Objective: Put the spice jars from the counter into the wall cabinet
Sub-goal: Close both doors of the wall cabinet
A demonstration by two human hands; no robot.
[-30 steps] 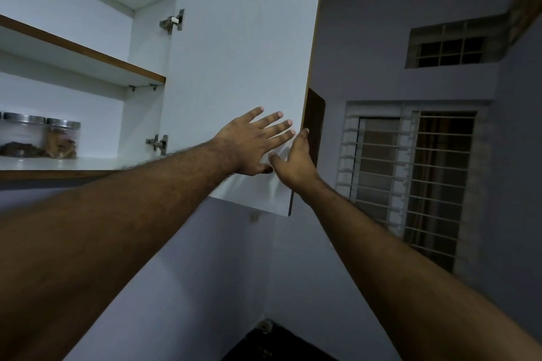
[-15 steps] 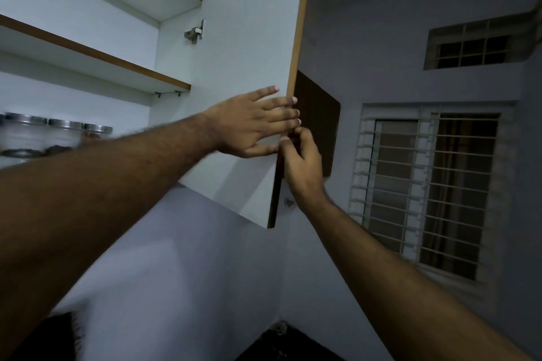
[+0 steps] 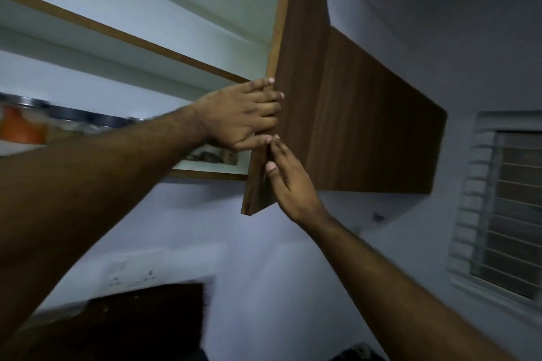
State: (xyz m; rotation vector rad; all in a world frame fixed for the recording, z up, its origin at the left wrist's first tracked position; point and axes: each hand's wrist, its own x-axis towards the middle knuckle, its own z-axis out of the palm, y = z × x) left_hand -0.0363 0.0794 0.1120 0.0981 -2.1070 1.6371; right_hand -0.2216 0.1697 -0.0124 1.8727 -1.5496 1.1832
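Gripping the stiff cabinet door [image 3: 302,102] by its near edge, left hand [image 3: 243,114] curls round; right hand [image 3: 289,182] lies flat, fingers straight.

The jars [image 3: 88,123] on the bottom shelf are smeared by blur and mostly hidden behind the left forearm [image 3: 102,173]; the door [image 3: 296,73] runs off the top edge.

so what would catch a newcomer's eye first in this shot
The brown wood-grain cabinet door at centre, edge-on to the camera, with the left hand wrapped on its edge and the right hand pressing just below. Behind the left arm, steel-lidded glass spice jars stand on the white lower shelf.
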